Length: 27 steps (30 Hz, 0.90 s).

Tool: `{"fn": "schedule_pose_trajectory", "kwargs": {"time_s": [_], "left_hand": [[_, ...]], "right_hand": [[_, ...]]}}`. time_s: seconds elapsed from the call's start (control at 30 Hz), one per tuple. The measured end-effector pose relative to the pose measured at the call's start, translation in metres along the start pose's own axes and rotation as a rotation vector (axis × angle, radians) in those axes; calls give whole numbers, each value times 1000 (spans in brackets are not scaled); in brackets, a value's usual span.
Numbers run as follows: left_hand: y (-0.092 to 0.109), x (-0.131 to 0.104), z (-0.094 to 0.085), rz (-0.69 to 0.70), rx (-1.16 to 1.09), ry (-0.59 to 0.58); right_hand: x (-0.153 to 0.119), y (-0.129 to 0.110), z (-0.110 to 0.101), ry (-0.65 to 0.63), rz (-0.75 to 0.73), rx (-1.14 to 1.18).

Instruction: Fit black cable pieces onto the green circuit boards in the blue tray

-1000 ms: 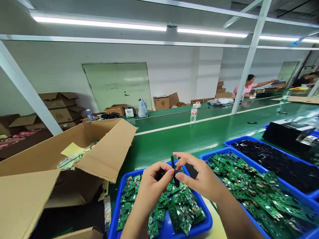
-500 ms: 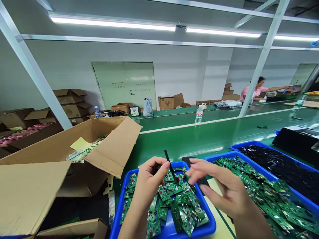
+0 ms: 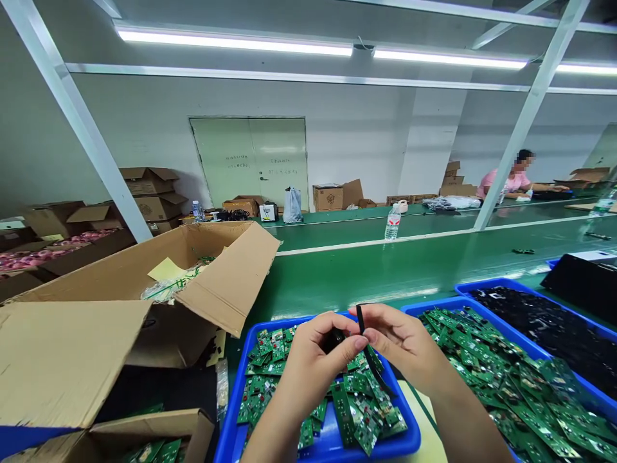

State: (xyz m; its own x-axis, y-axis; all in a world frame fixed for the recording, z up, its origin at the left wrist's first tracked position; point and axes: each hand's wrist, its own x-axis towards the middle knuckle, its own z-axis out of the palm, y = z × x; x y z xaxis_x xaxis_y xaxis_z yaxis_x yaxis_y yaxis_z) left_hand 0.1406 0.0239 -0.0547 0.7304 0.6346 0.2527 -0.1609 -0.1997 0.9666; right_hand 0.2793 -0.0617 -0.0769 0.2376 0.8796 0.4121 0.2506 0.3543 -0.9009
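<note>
A thin black strip (image 3: 374, 368) is pinched between the fingertips of both hands, above a blue tray (image 3: 413, 437) of small green circuit boards (image 3: 343, 411). My left hand (image 3: 313, 363) is closed, with a dark item (image 3: 333, 339) partly hidden in its curled fingers; its kind does not show. My right hand (image 3: 407, 341) meets the left from the other side, thumb and fingers closed on the strip. The strip's upper end stands above the fingers, and its lower part slants down to the right over the boards.
To the right stand a tray of green boards (image 3: 501, 373) and a tray of black parts (image 3: 544, 321). An open cardboard box (image 3: 231, 283) is on the left, with a smaller box (image 3: 200, 431) below. A water bottle (image 3: 393, 224) stands farther back. Another person (image 3: 506, 183) sits far right.
My right hand has moved in from the right and closed on the black strip beside my left hand. The view has turned slightly left. The other person's outstretched arm has lowered.
</note>
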Motion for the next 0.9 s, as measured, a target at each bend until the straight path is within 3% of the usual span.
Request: {"fn": "schedule_pose_trajectory", "kwargs": {"time_s": [0.13, 0.3, 0.5, 0.7, 0.9], "left_hand": [[-3, 1, -5, -24, 35, -22], [2, -2, -6, -19, 62, -76], [7, -12, -1, -115, -156, -262], [9, -16, -1, -74, -169, -269], [13, -16, -1, -78, -145, -254]], "right_hand": [[-2, 2, -2, -44, 48, 7], [-4, 2, -7, 100, -50, -148], [-10, -3, -10, 251, -160, -186], [-16, -9, -7, 188, -150, -216], [-16, -9, -5, 255, -196, -266]]}}
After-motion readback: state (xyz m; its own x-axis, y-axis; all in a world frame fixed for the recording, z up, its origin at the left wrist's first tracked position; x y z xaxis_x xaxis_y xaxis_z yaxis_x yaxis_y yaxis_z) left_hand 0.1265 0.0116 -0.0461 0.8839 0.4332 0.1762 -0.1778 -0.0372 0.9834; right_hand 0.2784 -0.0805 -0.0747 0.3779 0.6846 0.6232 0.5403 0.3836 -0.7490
